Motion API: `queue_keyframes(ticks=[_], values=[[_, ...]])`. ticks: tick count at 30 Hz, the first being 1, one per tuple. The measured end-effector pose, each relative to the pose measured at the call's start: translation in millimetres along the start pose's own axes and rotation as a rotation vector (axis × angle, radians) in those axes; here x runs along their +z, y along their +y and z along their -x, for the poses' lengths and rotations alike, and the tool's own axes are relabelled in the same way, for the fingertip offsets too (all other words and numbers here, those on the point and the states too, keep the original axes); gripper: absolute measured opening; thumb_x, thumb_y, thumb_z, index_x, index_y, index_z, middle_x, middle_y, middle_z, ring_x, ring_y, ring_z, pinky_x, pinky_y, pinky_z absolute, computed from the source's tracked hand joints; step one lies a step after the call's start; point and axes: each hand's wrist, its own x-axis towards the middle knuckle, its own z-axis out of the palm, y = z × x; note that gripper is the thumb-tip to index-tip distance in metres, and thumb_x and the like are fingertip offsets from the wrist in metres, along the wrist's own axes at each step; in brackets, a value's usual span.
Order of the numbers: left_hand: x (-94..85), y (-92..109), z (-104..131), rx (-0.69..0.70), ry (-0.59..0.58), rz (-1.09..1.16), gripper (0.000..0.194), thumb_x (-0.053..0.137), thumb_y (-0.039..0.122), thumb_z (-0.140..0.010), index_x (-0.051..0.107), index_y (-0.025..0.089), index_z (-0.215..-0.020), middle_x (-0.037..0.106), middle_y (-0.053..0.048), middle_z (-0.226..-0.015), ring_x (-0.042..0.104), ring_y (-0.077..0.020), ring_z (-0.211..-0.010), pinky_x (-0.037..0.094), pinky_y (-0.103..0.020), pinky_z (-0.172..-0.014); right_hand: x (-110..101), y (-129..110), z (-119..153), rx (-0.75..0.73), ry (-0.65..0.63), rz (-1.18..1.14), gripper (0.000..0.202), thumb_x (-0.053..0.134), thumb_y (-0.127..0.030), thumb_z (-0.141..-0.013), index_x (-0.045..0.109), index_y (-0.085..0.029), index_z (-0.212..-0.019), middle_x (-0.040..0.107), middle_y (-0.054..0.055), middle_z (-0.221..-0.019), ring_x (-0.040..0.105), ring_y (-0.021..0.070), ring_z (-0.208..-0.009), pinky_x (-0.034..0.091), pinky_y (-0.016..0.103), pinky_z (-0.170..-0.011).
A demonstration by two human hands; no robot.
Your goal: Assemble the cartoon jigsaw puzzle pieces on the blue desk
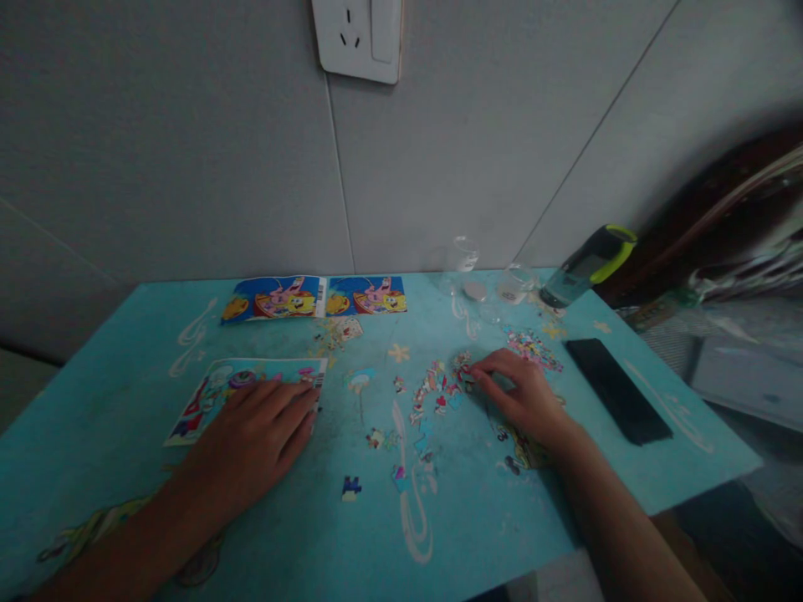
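My left hand [267,426] lies flat with its fingers stretched over a colourful cartoon picture sheet [217,380], covering its lower right part. On the right, the fingertips of my right hand [518,389] are drawn together at a small pile of jigsaw puzzle pieces [462,365]; whether a piece is between them is hidden. Loose jigsaw pieces [432,385] spread out left of that hand. Nearer the front edge lies a dark blue and cream joined bit of puzzle [351,488]. Behind the right hand is another heap of small pieces [533,347].
Two cartoon cards [276,298] lie by the wall. At the back right are clear plastic cups [464,253], a round lid [475,291] and a tilted-looking dark bottle [586,266]. A black phone [618,390] lies near the table's [301,543] right edge.
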Motion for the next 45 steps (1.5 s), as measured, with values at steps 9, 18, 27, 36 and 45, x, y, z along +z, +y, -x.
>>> queue_keyframes(ticks=[9, 18, 27, 36, 45], values=[[5.0, -4.5, 3.7, 0.011, 0.008, 0.033, 0.033, 0.053, 0.033, -0.096, 0.065, 0.024, -0.126, 0.068, -0.009, -0.127, 0.062, -0.0320, -0.112, 0.041, -0.058, -0.107, 29.8, -29.5, 1.3, -0.288, -0.110, -0.120, 0.012, 0.058, -0.024, -0.098, 0.069, -0.022, -0.100, 0.071, 0.006, -0.086, 0.061, 0.0206, -0.082, 0.049, 0.041, -0.083], [10.2, -9.1, 6.4, 0.036, 0.004, 0.018, 0.033, 0.047, 0.037, -0.100, 0.066, 0.023, -0.123, 0.068, -0.010, -0.125, 0.062, -0.0328, -0.111, 0.042, -0.059, -0.105, 34.0, -30.5, 1.6, -0.293, -0.153, -0.129, 0.014, 0.057, -0.026, -0.099, 0.070, -0.022, -0.097, 0.068, 0.004, -0.082, 0.062, 0.0192, -0.080, 0.049, 0.040, -0.082], [3.8, -7.1, 2.5, 0.038, 0.018, 0.025, 0.035, 0.042, 0.039, -0.102, 0.067, 0.023, -0.121, 0.069, -0.011, -0.123, 0.063, -0.0314, -0.108, 0.045, -0.057, -0.101, 33.2, -31.7, 1.4, -0.296, -0.163, -0.130, 0.015, 0.055, -0.025, -0.099, 0.070, -0.021, -0.099, 0.070, 0.005, -0.084, 0.062, 0.0192, -0.081, 0.049, 0.040, -0.083], [5.9, -6.9, 4.4, 0.021, -0.019, -0.010, 0.042, 0.041, 0.043, -0.102, 0.069, 0.018, -0.122, 0.069, -0.012, -0.126, 0.063, -0.0314, -0.110, 0.043, -0.056, -0.105, 36.5, -30.3, 1.1, -0.318, -0.144, -0.123, 0.015, 0.056, -0.023, -0.100, 0.070, -0.018, -0.099, 0.071, 0.006, -0.085, 0.063, 0.0185, -0.082, 0.049, 0.039, -0.083], [3.3, -5.8, 2.5, 0.012, -0.018, 0.006, 0.042, 0.041, 0.042, -0.102, 0.069, 0.018, -0.123, 0.068, -0.012, -0.125, 0.063, -0.0320, -0.110, 0.042, -0.058, -0.106, 35.4, -27.5, 1.5, -0.298, -0.159, -0.110, 0.016, 0.055, -0.024, -0.100, 0.070, -0.019, -0.100, 0.071, 0.006, -0.087, 0.064, 0.0186, -0.084, 0.049, 0.039, -0.084]])
